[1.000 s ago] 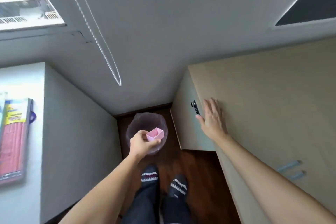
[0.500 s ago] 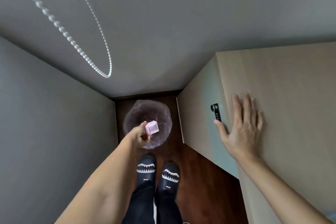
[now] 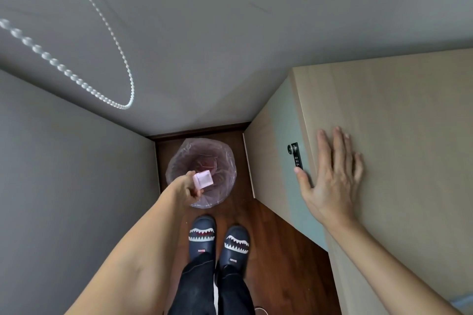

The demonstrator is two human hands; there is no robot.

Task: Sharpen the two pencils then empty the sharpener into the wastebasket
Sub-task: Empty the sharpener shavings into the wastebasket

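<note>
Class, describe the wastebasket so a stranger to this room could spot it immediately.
Look at the strip of dark wood floor between the grey wall and the pale cabinet. At its far end stands the wastebasket, the only round thing there, lined with a translucent bag.

— What's that over your wastebasket (image 3: 176, 161)?
— Your pink sharpener tray (image 3: 203, 179), tipped above it. The basket stands on the floor, lined with a clear bag.

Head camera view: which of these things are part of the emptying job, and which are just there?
Job: pink sharpener tray, pinched by left hand; lined wastebasket beneath.

Just there: cabinet under flat right hand, lock, bead chain, shark slippers.
</note>
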